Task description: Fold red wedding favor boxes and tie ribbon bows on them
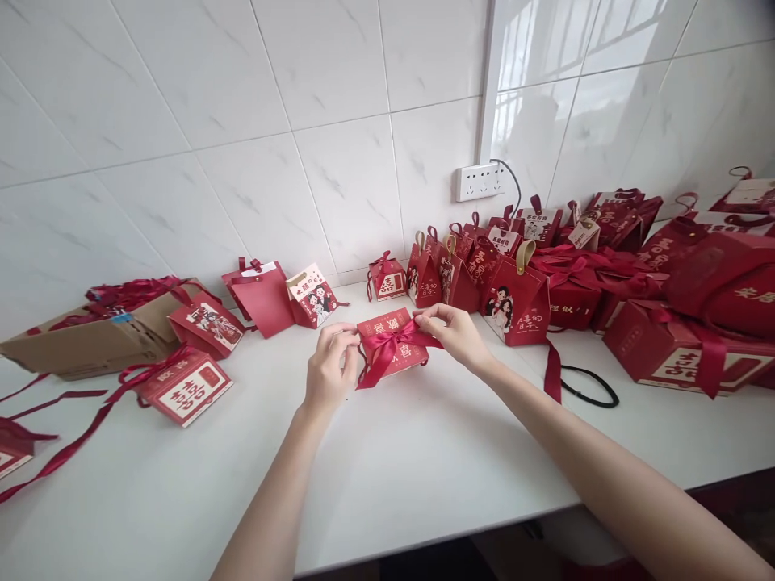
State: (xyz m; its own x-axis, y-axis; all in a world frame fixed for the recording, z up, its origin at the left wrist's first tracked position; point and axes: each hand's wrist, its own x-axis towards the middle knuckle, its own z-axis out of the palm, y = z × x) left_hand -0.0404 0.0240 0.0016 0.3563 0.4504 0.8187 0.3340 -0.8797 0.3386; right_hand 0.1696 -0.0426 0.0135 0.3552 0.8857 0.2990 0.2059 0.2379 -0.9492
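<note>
Handling a red bow from both ends. Right hand: thumb and fingers pinched on the right side of the bow. Left hand: fingers curled in at the other end; can't tell whether that grip is clamped on ribbon or only resting against the box edge.

Small red box sits on the counter, between the hands, bow lying across it. My read: opposite sides = balanced pull, so the bow should sit centred and the box shouldn't skid. Counter takes the weight, fingers free for ribbon. Bare counter in front gives the forearms room.

Containers: cardboard carton at far left, open-topped, dark red ribbons heaped in it and spilling over the edge. Probably parked there as loose stock, within reach. Ribboned box in front of it, ribbon trailing left. Red bag near the wall has something white at its mouth; too small to tell what. Couple-print box stands upright, loop handle up, with the crowded group of boxes on the right. Those look closed; contents not visible.
</note>
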